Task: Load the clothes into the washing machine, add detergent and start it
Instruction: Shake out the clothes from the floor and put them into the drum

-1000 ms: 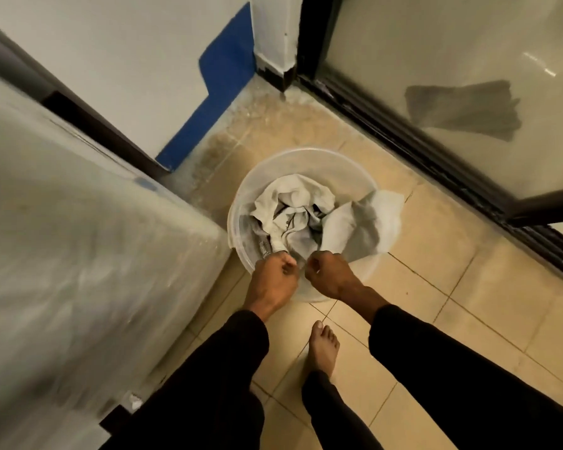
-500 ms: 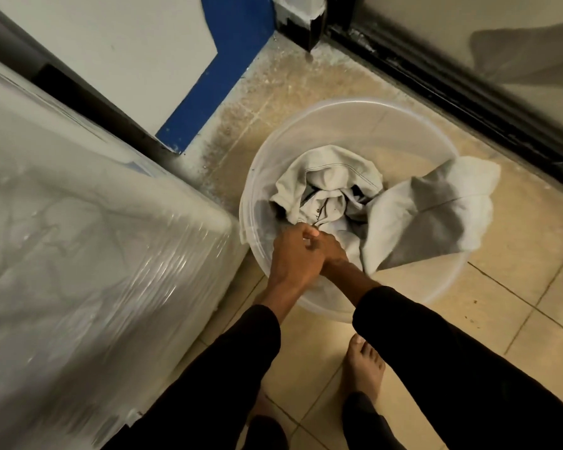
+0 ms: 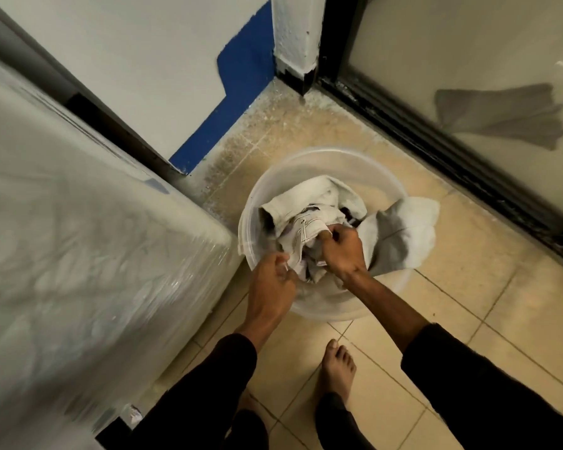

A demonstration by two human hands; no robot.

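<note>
Clothes (image 3: 309, 219): soft, limp, light. Your right hand (image 3: 343, 251) and left hand (image 3: 273, 280) each clutch bunched folds; gather more.

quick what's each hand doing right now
Left hand: grips an edge of the pale clothes in the bucket.
Right hand: grips the same clothes.

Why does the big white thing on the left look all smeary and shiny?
Head view: the plastic-wrapped machine sits at the wide lens's edge, smeared by blur, with glare streaks on the wrap; the bucket, clothes and both hands, left hand and right hand, are sharper; the light is dim and yellowish.
</note>
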